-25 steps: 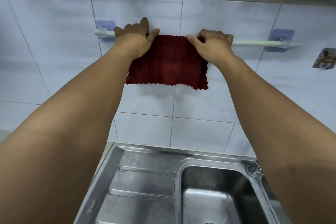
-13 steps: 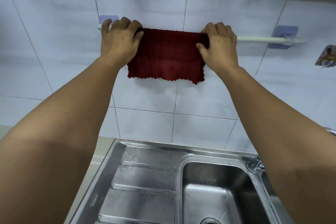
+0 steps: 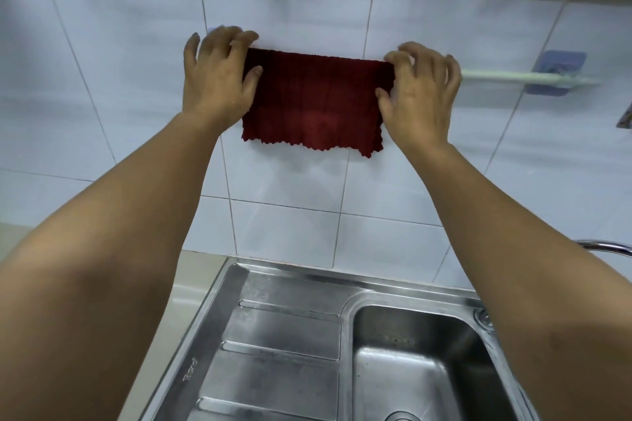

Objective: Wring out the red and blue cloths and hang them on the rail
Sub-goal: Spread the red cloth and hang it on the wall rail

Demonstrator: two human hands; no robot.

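The red cloth [image 3: 313, 99] hangs folded over the rail [image 3: 526, 78] on the tiled wall. Her left hand [image 3: 219, 79] rests at its left edge, fingers spread loose; the right hand [image 3: 419, 92] pinches the top right corner. The steel sink [image 3: 219, 345] below carries embossed lettering, too blurred to read.

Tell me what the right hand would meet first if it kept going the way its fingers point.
Probably the rail and the red cloth draped over it, at the right hand fingertips; the tiled wall lies just behind. Depth is unclear.
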